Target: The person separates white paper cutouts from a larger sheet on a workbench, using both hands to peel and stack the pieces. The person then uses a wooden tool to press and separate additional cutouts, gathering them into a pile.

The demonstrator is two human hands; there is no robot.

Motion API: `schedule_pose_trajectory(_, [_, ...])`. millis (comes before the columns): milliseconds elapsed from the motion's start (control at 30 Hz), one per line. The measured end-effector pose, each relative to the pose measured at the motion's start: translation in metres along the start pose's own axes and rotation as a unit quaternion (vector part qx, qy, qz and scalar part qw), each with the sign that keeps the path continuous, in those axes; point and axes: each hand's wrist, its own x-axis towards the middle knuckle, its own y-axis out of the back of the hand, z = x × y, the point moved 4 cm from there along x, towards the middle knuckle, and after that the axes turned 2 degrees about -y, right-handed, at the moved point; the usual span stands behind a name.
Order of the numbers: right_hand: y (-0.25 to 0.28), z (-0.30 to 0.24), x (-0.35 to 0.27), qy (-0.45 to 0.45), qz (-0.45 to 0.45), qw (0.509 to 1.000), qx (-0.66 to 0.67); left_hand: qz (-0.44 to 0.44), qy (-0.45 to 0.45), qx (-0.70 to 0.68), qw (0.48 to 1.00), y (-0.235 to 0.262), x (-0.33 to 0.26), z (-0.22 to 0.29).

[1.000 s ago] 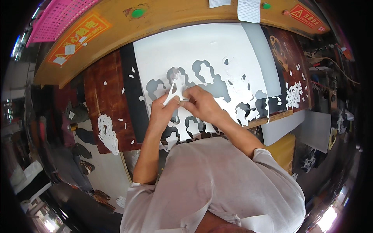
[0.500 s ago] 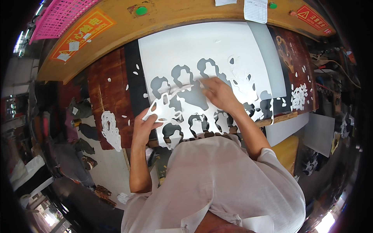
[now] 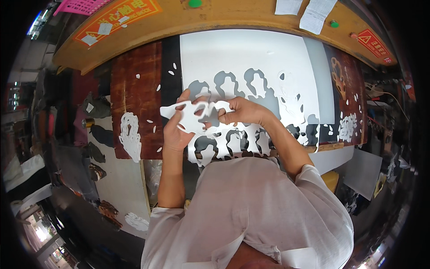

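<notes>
The scene is viewed steeply downward from the head, close above the table (image 3: 134, 80); fisheye edges are bent.

1. Cut-out piece (image 3: 193, 114) held between left hand (image 3: 175, 130) and right hand (image 3: 244, 112), above the sheet (image 3: 251, 58).
2. Sheet lies on the workbench (image 3: 134, 98).
3. Scrap pile (image 3: 347, 127) right of sheet.

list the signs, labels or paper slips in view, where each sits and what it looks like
Orange sign: upper left on the wooden beam, long rectangle, orange with yellow marks, small white slips stuck on it.
Pink sheet: top left edge, pink with a grid pattern.
White paper slips: top centre-right on the beam, two hanging rectangles.
Red warning sign: upper right on the beam, small red rectangle with a triangle symbol.
</notes>
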Motion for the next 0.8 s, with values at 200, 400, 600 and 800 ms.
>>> schedule_pose_trajectory(200, [0.005,0.034,-0.022,0.043,0.047,0.971,0.23,0.154,-0.024,0.161,0.975,0.005,0.012,-0.003])
schedule_pose_trajectory(400, [-0.007,0.063,-0.023,0.07,0.112,0.928,0.349,-0.094,-0.001,0.709,0.699,-0.031,0.021,-0.02])
schedule_pose_trajectory(600, [-0.012,0.069,-0.022,0.076,0.146,0.912,0.375,-0.128,0.121,0.706,0.686,-0.029,0.024,-0.025])
schedule_pose_trajectory(800, [-0.009,0.065,-0.021,0.029,0.213,0.919,0.33,-0.156,0.103,0.682,0.707,-0.022,0.025,-0.029])
